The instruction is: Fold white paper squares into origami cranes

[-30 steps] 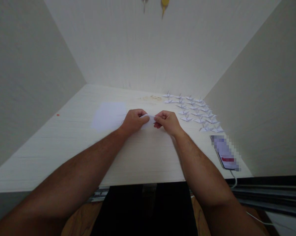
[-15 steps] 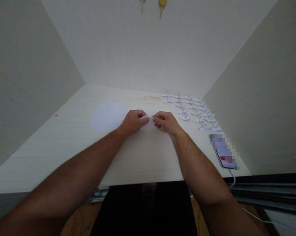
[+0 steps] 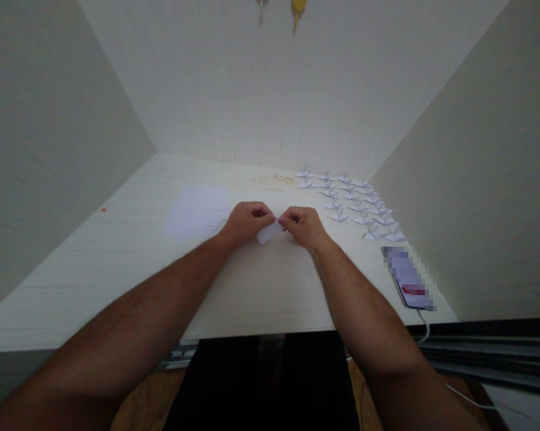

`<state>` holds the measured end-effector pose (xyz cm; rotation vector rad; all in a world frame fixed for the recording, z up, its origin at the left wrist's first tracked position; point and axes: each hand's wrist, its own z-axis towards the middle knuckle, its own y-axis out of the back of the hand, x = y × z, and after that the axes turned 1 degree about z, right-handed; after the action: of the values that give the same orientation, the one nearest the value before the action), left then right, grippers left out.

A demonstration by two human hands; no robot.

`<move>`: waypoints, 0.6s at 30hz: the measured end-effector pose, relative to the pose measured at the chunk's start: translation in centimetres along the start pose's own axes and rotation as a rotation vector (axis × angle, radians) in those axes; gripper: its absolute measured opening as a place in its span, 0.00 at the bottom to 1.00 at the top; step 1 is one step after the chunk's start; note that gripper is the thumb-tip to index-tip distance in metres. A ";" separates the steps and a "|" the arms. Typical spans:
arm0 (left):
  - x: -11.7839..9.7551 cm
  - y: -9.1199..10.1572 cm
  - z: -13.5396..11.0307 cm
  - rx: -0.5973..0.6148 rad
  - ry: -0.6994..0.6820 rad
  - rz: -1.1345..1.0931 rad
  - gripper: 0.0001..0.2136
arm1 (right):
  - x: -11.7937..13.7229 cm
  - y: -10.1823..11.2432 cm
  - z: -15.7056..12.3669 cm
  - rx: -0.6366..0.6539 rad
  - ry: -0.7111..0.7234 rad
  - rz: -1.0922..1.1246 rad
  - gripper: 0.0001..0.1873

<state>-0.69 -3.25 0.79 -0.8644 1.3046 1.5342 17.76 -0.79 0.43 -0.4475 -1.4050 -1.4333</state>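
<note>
A small folded piece of white paper (image 3: 267, 233) is pinched between my two hands, a little above the middle of the white table. My left hand (image 3: 247, 221) grips its upper left edge, thumb and fingers closed together. From the other side, my right hand (image 3: 303, 225) pinches its upper right corner, fingertips almost meeting those of the left. The lower part of the paper hangs toward me, and its upper folds are partly hidden by my fingers. Just left of my left hand lies a stack of white paper sheets (image 3: 196, 209).
Several folded white paper cranes (image 3: 338, 215) stand in rows at the back right of the table (image 3: 261, 293). A phone (image 3: 407, 278) with a cable lies at the right edge. Walls rise on the left, back and right. Keys (image 3: 298, 7) hang on the back wall.
The paper has been tilted, so a flatter, rectangular part of it now shows below my fingers. Both hands have dropped slightly, and their fingertips have come closer together.
</note>
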 end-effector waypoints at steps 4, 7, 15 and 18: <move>0.0 0.0 0.1 -0.033 -0.009 0.041 0.07 | -0.1 0.0 0.1 -0.008 0.014 -0.039 0.10; 0.0 0.0 0.2 -0.045 -0.091 0.100 0.06 | 0.1 0.1 0.2 -0.007 -0.002 -0.054 0.10; 0.1 0.0 0.2 -0.002 -0.172 0.215 0.05 | 0.2 0.0 0.2 0.054 -0.045 0.006 0.10; 0.2 -0.1 0.1 0.003 -0.187 0.201 0.05 | 0.3 0.0 0.1 0.067 -0.018 0.000 0.11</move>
<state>-0.66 -3.09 0.62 -0.5858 1.2863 1.7239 17.60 -0.83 0.69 -0.4184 -1.4626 -1.3814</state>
